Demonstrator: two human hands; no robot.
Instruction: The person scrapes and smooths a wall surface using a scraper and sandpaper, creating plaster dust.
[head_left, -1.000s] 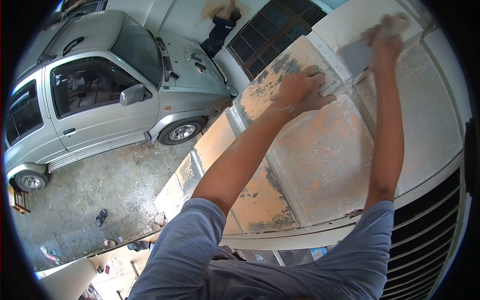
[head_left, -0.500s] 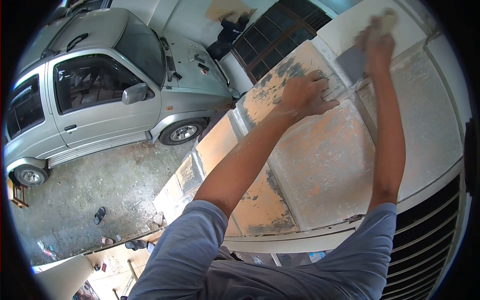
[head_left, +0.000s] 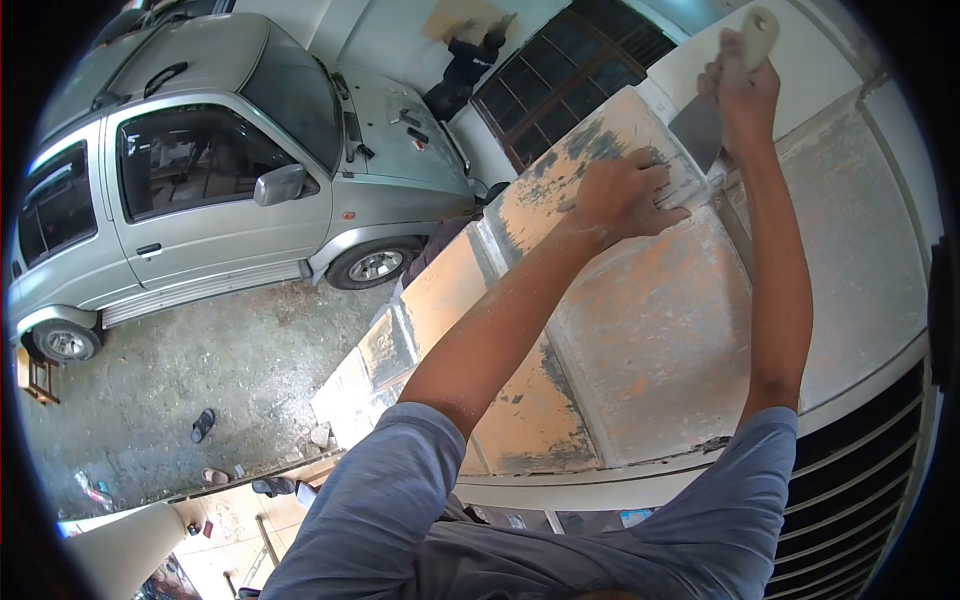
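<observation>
My right hand (head_left: 745, 95) is wrapped around the pale handle (head_left: 761, 30) of a putty knife, at the upper right. The broad grey blade (head_left: 697, 130) points down and left, close to the raised frame between the panels. My left hand (head_left: 622, 195) rests on the panelled surface (head_left: 650, 330) just left of the blade, its fingers apart and partly bent. Orange and grey patches mark several panels, while a whiter panel (head_left: 810, 60) lies beyond my right hand. Whether the blade touches the surface is hard to tell.
A silver car (head_left: 215, 190) stands at left with small items (head_left: 412, 125) on its hood. Another person (head_left: 465, 65) faces the far wall beside a barred window (head_left: 560, 75). Sandals (head_left: 203, 426) lie on the concrete floor. Dark slatted bars (head_left: 850, 490) run along the lower right.
The putty knife and my right hand have shifted slightly; the blade is now more tilted and the blur is gone. My left hand stays on the panel. The whole view has shifted slightly.
</observation>
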